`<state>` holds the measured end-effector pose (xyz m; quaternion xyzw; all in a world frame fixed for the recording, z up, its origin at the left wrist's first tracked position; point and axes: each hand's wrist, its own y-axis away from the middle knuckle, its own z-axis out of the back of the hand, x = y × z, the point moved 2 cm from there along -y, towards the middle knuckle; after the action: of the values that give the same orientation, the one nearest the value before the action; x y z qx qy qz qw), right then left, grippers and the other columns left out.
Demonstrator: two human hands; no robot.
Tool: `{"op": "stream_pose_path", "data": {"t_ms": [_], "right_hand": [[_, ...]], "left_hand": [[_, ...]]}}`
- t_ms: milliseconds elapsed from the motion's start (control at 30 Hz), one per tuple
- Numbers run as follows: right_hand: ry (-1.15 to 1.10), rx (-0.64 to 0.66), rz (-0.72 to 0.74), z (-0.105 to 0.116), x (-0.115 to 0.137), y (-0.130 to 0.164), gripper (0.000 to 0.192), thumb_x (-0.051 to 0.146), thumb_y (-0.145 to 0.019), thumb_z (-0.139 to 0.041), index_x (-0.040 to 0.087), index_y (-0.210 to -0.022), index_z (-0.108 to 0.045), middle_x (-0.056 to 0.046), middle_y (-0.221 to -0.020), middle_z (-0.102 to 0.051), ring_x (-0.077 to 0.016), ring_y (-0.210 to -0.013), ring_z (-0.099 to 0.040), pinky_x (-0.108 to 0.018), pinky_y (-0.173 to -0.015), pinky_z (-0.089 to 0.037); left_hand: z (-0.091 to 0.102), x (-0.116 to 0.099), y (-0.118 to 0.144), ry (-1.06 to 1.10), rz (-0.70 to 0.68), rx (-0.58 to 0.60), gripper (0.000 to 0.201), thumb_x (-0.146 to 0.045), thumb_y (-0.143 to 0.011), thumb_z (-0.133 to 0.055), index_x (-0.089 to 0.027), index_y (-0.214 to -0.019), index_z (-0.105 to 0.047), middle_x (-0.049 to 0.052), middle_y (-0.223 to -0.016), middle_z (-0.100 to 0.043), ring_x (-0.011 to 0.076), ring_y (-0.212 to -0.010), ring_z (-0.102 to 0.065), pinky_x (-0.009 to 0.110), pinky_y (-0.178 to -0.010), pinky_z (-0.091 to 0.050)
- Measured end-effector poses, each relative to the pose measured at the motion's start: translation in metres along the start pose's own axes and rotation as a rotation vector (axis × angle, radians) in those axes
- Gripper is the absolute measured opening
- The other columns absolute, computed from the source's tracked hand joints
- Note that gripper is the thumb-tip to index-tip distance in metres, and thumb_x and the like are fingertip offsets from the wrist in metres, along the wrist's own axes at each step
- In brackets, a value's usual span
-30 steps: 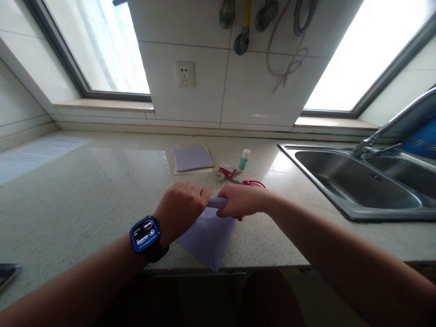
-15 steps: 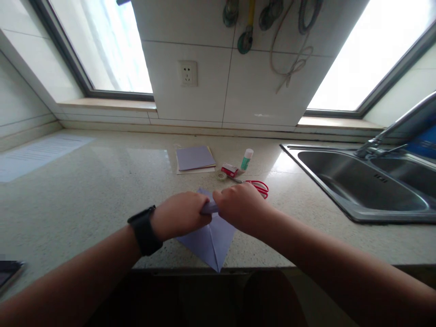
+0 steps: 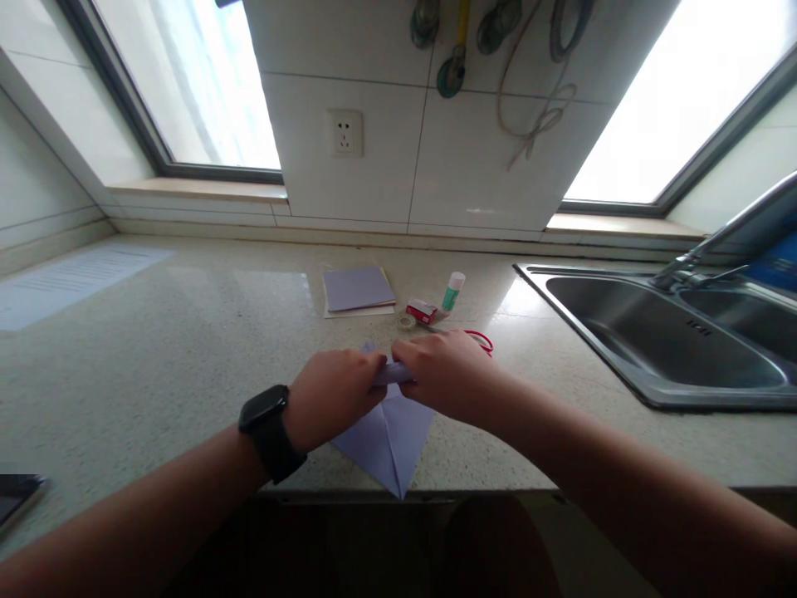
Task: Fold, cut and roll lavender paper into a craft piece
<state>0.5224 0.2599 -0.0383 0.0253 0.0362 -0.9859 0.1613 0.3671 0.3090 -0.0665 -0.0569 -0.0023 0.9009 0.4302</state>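
1. While both hands meet at the middle of the counter (image 3: 155, 349), the left hand (image 3: 333, 394) and right hand (image 3: 445, 378) pinch the rolled or folded top edge of the paper (image 3: 386, 436), fingers closed on it from either side.
2. That lilac sheet lies flat near the front edge of the counter, its pointed lower corner reaching just to the lip; creases run across it (one down the centre to the tip).
3. How it handles, as I judge it: very light, thin, limp beyond the folds, easy to crease and easy to tear if tugged. It looks likely to slide on the polished stone, so a palm pressing down would steady it.
4. Best hold, by my reckoning: the doubled edge between the hands, where the layers give stiffness; the single-layer tip would just flop.
5. A dark watch (image 3: 271, 432) sits on the left wrist.
6. Beyond the hands: a paper stack (image 3: 357, 291), a glue stick (image 3: 453, 291), a small red box (image 3: 421, 311), a tape roll (image 3: 406, 321) and red scissors (image 3: 481, 339) (partly hidden by the right hand).
7. Off to the right sits the sink (image 3: 653, 332), well apart from the paper.
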Motion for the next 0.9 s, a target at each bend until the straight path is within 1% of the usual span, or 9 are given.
{"op": "stream_pose_path", "data": {"t_ms": [67,133,267,333,400,467,567,700,900], "right_hand": [[0.122,-0.054,0.101,-0.002,0.003,0.004,0.008,0.016,-0.092,-0.055,0.016,-0.094,-0.063,-0.008,-0.085,-0.072,-0.0193,-0.069,-0.062,-0.031,-0.056,-0.026],[0.209,-0.132,0.202,-0.004,0.001,0.007,0.021,0.010,-0.097,-0.044,0.017,-0.091,-0.062,-0.007,-0.083,-0.070,-0.0186,-0.071,-0.059,-0.033,-0.060,-0.027],[0.269,-0.254,0.323,-0.006,-0.004,0.013,0.035,0.010,-0.103,-0.033,0.020,-0.086,-0.063,-0.005,-0.080,-0.068,-0.0190,-0.074,-0.054,-0.036,-0.066,-0.028],[0.267,-0.238,0.319,-0.005,-0.003,0.015,0.037,0.011,-0.103,-0.031,0.020,-0.087,-0.063,-0.005,-0.081,-0.068,-0.0193,-0.075,-0.054,-0.036,-0.067,-0.028],[0.238,-0.154,0.264,-0.006,0.000,0.013,0.033,0.010,-0.101,-0.034,0.019,-0.091,-0.064,-0.006,-0.082,-0.069,-0.0189,-0.073,-0.056,-0.035,-0.064,-0.028],[0.158,-0.033,0.156,-0.006,0.002,0.010,0.021,0.011,-0.096,-0.044,0.017,-0.094,-0.064,-0.007,-0.083,-0.071,-0.0182,-0.068,-0.058,-0.033,-0.058,-0.026],[-0.075,0.123,0.005,-0.007,0.000,0.003,0.009,0.018,-0.082,-0.062,0.016,-0.089,-0.066,-0.007,-0.079,-0.072,-0.0175,-0.066,-0.062,-0.029,-0.054,-0.028],[-0.452,0.362,-0.094,-0.008,-0.006,-0.002,0.007,0.024,-0.073,-0.066,0.017,-0.075,-0.065,-0.002,-0.065,-0.067,-0.0153,-0.060,-0.063,-0.024,-0.049,-0.036],[-0.918,0.606,-0.197,-0.010,-0.020,0.001,0.017,0.031,-0.076,-0.070,0.016,-0.082,-0.063,0.001,-0.064,-0.065,-0.0133,-0.055,-0.063,-0.023,-0.049,-0.049]], "left_hand": [[0.000,0.001,-0.001,0.168,-0.039,0.039,0.016,-0.029,-0.090,-0.055,-0.019,-0.094,-0.066,0.009,-0.086,-0.073,0.0238,-0.076,-0.069,0.032,-0.065,-0.047],[0.000,0.002,-0.003,0.389,-0.074,0.126,0.018,-0.034,-0.090,-0.055,-0.018,-0.085,-0.063,0.005,-0.080,-0.069,0.0199,-0.072,-0.065,0.030,-0.064,-0.046],[-0.003,0.003,-0.002,0.878,0.020,0.558,0.026,-0.044,-0.090,-0.053,-0.021,-0.077,-0.048,-0.005,-0.059,-0.049,0.0122,-0.048,-0.047,0.025,-0.046,-0.038],[-0.004,0.003,-0.001,0.946,0.056,0.664,0.026,-0.045,-0.089,-0.054,-0.022,-0.078,-0.046,-0.007,-0.058,-0.046,0.0117,-0.045,-0.044,0.025,-0.044,-0.036],[-0.003,0.001,0.000,0.772,0.014,0.535,0.023,-0.041,-0.089,-0.054,-0.021,-0.078,-0.050,-0.003,-0.063,-0.054,0.0141,-0.052,-0.053,0.027,-0.051,-0.041],[-0.001,-0.002,0.002,0.441,-0.009,0.292,0.015,-0.032,-0.089,-0.053,-0.020,-0.082,-0.058,0.003,-0.072,-0.065,0.0194,-0.065,-0.063,0.030,-0.059,-0.044],[-0.003,-0.009,0.007,0.001,0.025,0.058,0.013,-0.024,-0.089,-0.053,-0.019,-0.096,-0.063,0.009,-0.080,-0.073,0.0267,-0.069,-0.070,0.032,-0.056,-0.042],[-0.005,-0.017,0.011,-0.234,-0.022,-0.056,0.018,-0.013,-0.094,-0.043,-0.019,-0.097,-0.060,0.008,-0.073,-0.071,0.0290,-0.060,-0.070,0.031,-0.047,-0.037],[0.000,-0.015,0.011,-0.333,-0.099,-0.149,0.021,-0.007,-0.094,-0.040,-0.019,-0.091,-0.057,0.008,-0.073,-0.068,0.0285,-0.062,-0.069,0.033,-0.049,-0.039]]}}
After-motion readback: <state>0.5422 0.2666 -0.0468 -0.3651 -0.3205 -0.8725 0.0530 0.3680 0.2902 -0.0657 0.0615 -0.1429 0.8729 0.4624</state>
